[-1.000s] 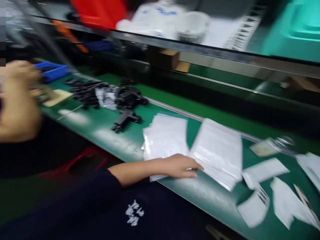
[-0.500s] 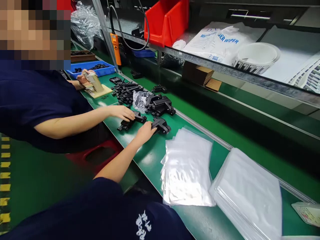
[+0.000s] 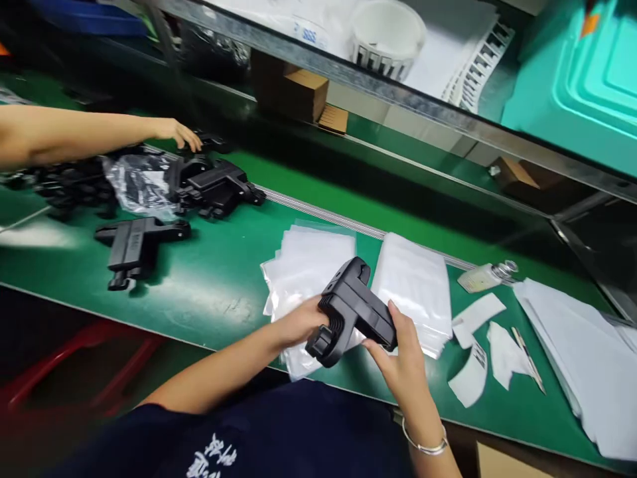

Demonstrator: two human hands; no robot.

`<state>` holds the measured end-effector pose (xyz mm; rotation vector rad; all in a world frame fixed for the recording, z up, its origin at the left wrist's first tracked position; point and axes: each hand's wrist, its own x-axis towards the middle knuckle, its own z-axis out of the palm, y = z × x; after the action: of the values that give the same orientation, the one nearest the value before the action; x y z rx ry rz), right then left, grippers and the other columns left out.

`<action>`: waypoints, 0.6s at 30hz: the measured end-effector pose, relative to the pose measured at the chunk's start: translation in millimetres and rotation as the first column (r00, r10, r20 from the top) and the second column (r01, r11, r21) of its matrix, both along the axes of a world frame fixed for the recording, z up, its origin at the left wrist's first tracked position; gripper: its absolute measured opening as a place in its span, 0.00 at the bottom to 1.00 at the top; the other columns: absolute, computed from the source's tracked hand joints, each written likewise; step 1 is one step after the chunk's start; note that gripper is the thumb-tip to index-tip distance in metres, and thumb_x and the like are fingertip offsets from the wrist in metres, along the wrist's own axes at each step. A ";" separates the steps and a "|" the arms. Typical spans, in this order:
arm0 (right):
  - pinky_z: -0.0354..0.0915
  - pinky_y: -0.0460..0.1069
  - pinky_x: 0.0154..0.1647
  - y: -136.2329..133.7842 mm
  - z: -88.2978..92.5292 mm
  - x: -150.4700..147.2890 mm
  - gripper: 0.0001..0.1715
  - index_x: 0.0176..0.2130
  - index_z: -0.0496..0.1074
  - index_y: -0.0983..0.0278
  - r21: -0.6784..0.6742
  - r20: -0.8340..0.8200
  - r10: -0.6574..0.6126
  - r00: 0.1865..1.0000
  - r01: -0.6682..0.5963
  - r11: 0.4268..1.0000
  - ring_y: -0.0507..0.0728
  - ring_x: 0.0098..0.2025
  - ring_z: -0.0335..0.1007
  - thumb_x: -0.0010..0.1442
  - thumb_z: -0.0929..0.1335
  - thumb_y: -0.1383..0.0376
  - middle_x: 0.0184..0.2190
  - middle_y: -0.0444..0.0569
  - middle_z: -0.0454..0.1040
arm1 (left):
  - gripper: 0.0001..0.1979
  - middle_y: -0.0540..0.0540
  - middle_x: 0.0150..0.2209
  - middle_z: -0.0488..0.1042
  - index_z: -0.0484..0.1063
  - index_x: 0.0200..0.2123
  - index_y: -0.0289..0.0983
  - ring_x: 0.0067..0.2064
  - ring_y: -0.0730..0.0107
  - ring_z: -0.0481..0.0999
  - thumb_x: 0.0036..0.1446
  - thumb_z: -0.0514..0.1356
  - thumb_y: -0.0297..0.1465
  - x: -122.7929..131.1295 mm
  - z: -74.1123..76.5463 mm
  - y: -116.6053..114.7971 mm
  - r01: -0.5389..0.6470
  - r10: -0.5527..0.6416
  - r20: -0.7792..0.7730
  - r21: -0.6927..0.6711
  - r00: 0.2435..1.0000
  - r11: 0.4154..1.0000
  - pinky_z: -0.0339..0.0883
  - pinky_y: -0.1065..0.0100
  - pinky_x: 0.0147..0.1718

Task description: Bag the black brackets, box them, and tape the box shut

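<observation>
Above the worktop I hold a black plastic clamp bracket [image 3: 355, 309], tilted, with ridges and a small knob at its lower end. My left hand [image 3: 302, 322] grips it at the ridged side, its fingers partly hidden behind the part. My right hand [image 3: 404, 342] pinches its other end between thumb and fingers. Below lie a fanned stack of clear plastic bags [image 3: 318, 255] and a second, neater stack of bags [image 3: 413, 285]. A similar black bracket [image 3: 132, 245] lies alone at the left.
A co-worker's hand [image 3: 180, 134] reaches over a pile of black brackets [image 3: 219, 186] beside a crumpled clear bag [image 3: 142, 182]. Paper strips [image 3: 470, 378], a pen [image 3: 528, 362], a small bottle [image 3: 485, 275] and white sheets [image 3: 572, 345] lie rightward. A metal shelf edge [image 3: 318, 60] overhangs the back.
The view has swung right. My left hand has lifted a bracket off the table and brought it over the bags, and my right hand has come into view on it.
</observation>
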<state>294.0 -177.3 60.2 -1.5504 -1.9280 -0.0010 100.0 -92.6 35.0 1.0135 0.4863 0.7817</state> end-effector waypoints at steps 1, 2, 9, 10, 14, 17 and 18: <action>0.73 0.59 0.44 -3.3 2.7 5.5 0.41 0.69 0.48 0.53 0.034 0.039 -0.001 0.999 0.000 0.999 0.64 0.48 0.69 0.63 0.68 0.61 0.49 0.56 0.69 | 0.27 0.42 0.40 0.77 0.73 0.51 0.36 0.39 0.58 0.76 0.50 0.65 0.44 -5.5 0.7 4.1 0.061 -0.059 0.023 -0.064 0.998 0.996 0.71 0.60 0.38; 0.72 0.59 0.43 -7.6 5.8 11.2 0.40 0.68 0.49 0.52 0.065 0.083 0.002 0.997 -0.007 0.998 0.63 0.47 0.69 0.63 0.68 0.64 0.47 0.55 0.69 | 0.28 0.41 0.40 0.77 0.73 0.50 0.36 0.38 0.60 0.76 0.51 0.64 0.46 -9.5 0.9 7.8 0.110 -0.107 0.036 -0.111 0.994 0.988 0.70 0.62 0.37; 0.71 0.59 0.47 -29.3 6.2 35.5 0.31 0.60 0.64 0.55 -0.176 -0.309 0.028 0.951 -0.086 0.981 0.63 0.52 0.69 0.61 0.68 0.51 0.51 0.56 0.69 | 0.28 0.46 0.37 0.72 0.70 0.41 0.35 0.39 0.63 0.71 0.50 0.63 0.53 1.9 -3.7 2.5 -0.066 0.081 -0.299 0.058 0.951 0.996 0.64 0.67 0.38; 0.73 0.56 0.41 -29.2 0.2 37.0 0.30 0.57 0.67 0.58 -0.272 -0.466 -0.087 0.880 -0.050 0.961 0.61 0.46 0.72 0.62 0.65 0.46 0.45 0.55 0.72 | 0.27 0.47 0.36 0.71 0.69 0.41 0.35 0.38 0.64 0.70 0.51 0.62 0.53 3.4 -3.5 -0.8 -0.093 0.128 -0.325 0.122 0.937 0.988 0.63 0.67 0.37; 0.56 0.45 0.17 -23.6 -27.9 36.0 0.32 0.40 0.71 0.64 -0.576 -0.782 -0.479 0.398 -0.167 0.800 0.49 0.16 0.55 0.62 0.59 0.40 0.17 0.41 0.64 | 0.28 0.48 0.37 0.70 0.67 0.44 0.37 0.38 0.63 0.70 0.50 0.61 0.53 2.0 3.2 -10.3 -0.060 0.242 -0.410 0.410 0.879 0.910 0.63 0.65 0.37; 0.48 0.43 0.15 -22.7 -36.0 33.2 0.26 0.33 0.69 0.63 -0.562 -0.813 -0.516 0.271 -0.131 0.816 0.47 0.15 0.47 0.59 0.64 0.42 0.14 0.36 0.56 | 0.30 0.46 0.41 0.73 0.67 0.47 0.37 0.41 0.59 0.71 0.47 0.63 0.51 2.6 7.9 -13.2 0.046 0.216 -0.477 0.478 0.852 0.877 0.64 0.63 0.41; 0.49 0.43 0.15 -24.3 -34.8 33.8 0.24 0.33 0.69 0.62 -0.529 -0.809 -0.477 0.343 -0.071 0.846 0.48 0.15 0.50 0.60 0.64 0.44 0.15 0.37 0.57 | 0.30 0.45 0.42 0.73 0.67 0.48 0.37 0.43 0.58 0.71 0.48 0.63 0.51 4.6 7.5 -13.5 0.035 0.214 -0.475 0.461 0.853 0.886 0.64 0.62 0.42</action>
<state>327.8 -201.7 25.5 -1.5317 -0.7569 1.1223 104.6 -106.2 42.5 1.6742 0.8430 0.7185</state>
